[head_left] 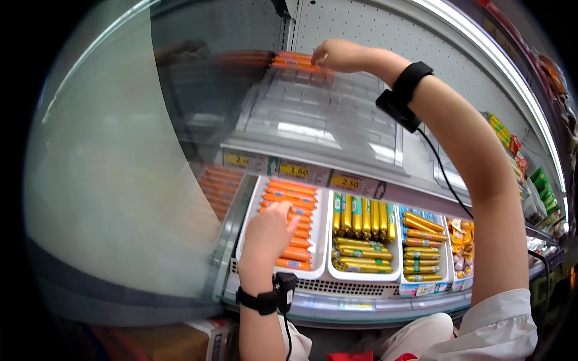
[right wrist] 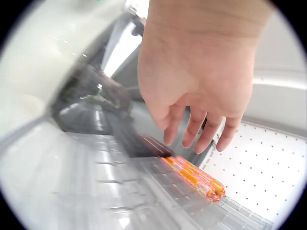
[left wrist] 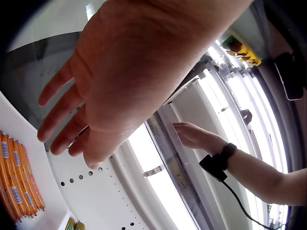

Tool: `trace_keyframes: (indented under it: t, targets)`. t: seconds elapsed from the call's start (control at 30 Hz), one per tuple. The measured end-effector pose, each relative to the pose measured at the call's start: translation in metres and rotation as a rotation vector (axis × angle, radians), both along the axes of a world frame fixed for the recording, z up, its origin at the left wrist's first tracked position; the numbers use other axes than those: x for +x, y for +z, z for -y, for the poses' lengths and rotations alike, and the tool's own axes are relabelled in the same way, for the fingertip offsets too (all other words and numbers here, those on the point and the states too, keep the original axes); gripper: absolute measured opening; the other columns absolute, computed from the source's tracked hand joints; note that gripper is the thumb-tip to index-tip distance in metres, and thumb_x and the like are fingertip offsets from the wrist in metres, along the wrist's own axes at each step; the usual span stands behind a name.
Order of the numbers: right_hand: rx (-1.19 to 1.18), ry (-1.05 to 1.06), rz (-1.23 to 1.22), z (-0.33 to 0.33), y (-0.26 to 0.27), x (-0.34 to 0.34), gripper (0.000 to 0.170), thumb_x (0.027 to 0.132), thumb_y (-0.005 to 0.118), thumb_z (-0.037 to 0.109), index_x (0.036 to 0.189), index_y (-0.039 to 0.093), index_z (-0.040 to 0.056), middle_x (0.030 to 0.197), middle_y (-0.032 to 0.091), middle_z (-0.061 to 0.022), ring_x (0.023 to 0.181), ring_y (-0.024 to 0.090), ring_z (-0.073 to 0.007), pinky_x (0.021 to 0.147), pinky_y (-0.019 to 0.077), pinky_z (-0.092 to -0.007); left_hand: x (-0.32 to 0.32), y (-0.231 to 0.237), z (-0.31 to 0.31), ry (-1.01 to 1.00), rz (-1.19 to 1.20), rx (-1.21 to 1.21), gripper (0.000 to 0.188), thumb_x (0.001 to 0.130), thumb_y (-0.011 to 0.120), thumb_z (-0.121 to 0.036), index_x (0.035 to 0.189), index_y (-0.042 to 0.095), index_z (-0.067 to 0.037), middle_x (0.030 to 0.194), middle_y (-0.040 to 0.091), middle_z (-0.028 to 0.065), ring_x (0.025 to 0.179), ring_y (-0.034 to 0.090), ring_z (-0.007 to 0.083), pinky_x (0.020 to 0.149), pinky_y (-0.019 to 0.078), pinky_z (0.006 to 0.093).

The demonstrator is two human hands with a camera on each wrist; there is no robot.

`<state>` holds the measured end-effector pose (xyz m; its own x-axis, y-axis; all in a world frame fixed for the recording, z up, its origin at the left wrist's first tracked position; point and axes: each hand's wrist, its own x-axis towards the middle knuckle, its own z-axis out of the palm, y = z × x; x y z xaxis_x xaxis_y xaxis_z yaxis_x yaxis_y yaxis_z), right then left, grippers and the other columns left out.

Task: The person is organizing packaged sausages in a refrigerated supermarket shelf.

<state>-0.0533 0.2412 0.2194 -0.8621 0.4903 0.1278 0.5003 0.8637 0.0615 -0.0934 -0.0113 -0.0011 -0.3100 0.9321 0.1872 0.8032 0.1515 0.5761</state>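
In the head view my left hand [head_left: 269,231] is over a white tray [head_left: 322,240] of orange-wrapped sausages [head_left: 293,253] on the lower shelf. Its fingers look relaxed and apart in the left wrist view, with nothing between them. My right hand [head_left: 340,55] reaches to the back of the upper shelf, beside a small group of orange-wrapped sausages [head_left: 295,60]. From the right wrist, the loosely bent fingers [right wrist: 206,139] hang just above that orange group [right wrist: 194,177], holding nothing.
Clear plastic racks [head_left: 325,108] line the upper shelf, with price labels [head_left: 295,171] along its edge. Right of the orange tray stand trays of gold-wrapped sausages [head_left: 362,259] and other snacks [head_left: 460,240]. A curved glass side panel [head_left: 120,168] bounds the case on the left.
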Motion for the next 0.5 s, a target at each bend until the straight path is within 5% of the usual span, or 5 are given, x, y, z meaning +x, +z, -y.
trace_keyframes:
  t: [0.1,0.23,0.37,0.5]
  targets:
    - [0.103,0.158,0.005,0.077,-0.009,0.054,0.030,0.086,0.050,0.020,0.110,0.056,0.0037,0.107,0.058,-0.0135,0.097,0.055,-0.0258,0.085,0.0434,-0.0354,0.018,0.000,0.008,-0.017,-0.079,-0.034,0.025,0.080,0.057,-0.020,0.096,0.057,-0.001,0.090,0.061,0.0141,0.084,0.059,0.0297,0.072,0.0467,0.0359]
    - [-0.037,0.406,-0.182,0.201,-0.047,0.160,0.039,0.080,0.059,0.015,0.116,0.048,0.0054,0.101,0.058,-0.0111,0.095,0.054,-0.0271,0.085,0.0420,-0.0366,0.036,0.001,0.020,-0.195,0.042,-0.092,0.026,0.081,0.057,-0.022,0.097,0.057,-0.001,0.089,0.062,0.0155,0.083,0.059,0.0288,0.073,0.0466,0.0343]
    - [-0.439,0.321,-0.293,0.282,-0.120,0.245,0.052,0.076,0.061,0.008,0.124,0.041,0.0053,0.101,0.057,-0.0099,0.096,0.054,-0.0254,0.086,0.0387,-0.0354,0.036,0.009,0.043,-0.054,-0.128,-0.195,0.026,0.082,0.055,-0.021,0.097,0.058,0.000,0.089,0.062,0.0163,0.083,0.060,0.0295,0.072,0.0461,0.0351]
    - [-0.909,0.061,-0.750,0.293,-0.226,0.266,0.032,0.084,0.055,0.013,0.111,0.049,-0.0009,0.089,0.062,-0.0100,0.084,0.060,-0.0185,0.078,0.0451,-0.0298,0.034,-0.018,0.060,-0.038,-0.132,-0.142,0.025,0.082,0.053,-0.020,0.093,0.058,0.002,0.087,0.062,0.0159,0.083,0.060,0.0286,0.073,0.0460,0.0345]
